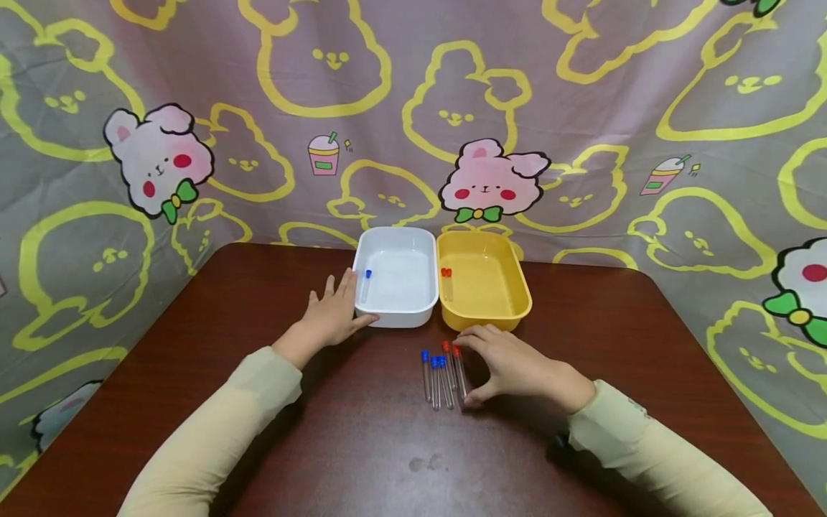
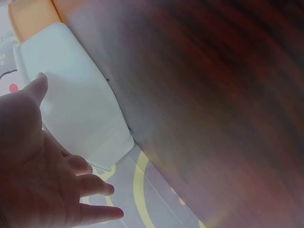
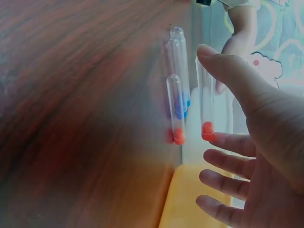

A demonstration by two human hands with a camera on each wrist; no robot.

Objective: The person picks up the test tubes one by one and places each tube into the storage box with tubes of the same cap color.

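Note:
My right hand (image 1: 517, 362) pinches a clear test tube with a red cap (image 3: 205, 97) lengthwise, thumb at the rounded end and index finger at the cap. In the right wrist view this tube stands apart from the others. Beside it on the table are another red-capped tube (image 3: 175, 107) and several blue-capped tubes (image 1: 436, 388). My left hand (image 1: 329, 316) rests against the left side of the white bin (image 1: 395, 319), fingers straight and spread, thumb along its front. Inside that bin lies a blue-capped tube (image 1: 365, 286).
A yellow bin (image 1: 484, 324) stands right against the white one, with red-capped tubes (image 1: 448, 283) at its left wall. Both bins sit on the dark wooden table (image 1: 362, 445), near its back edge. A patterned curtain (image 1: 388, 129) hangs behind and at the sides.

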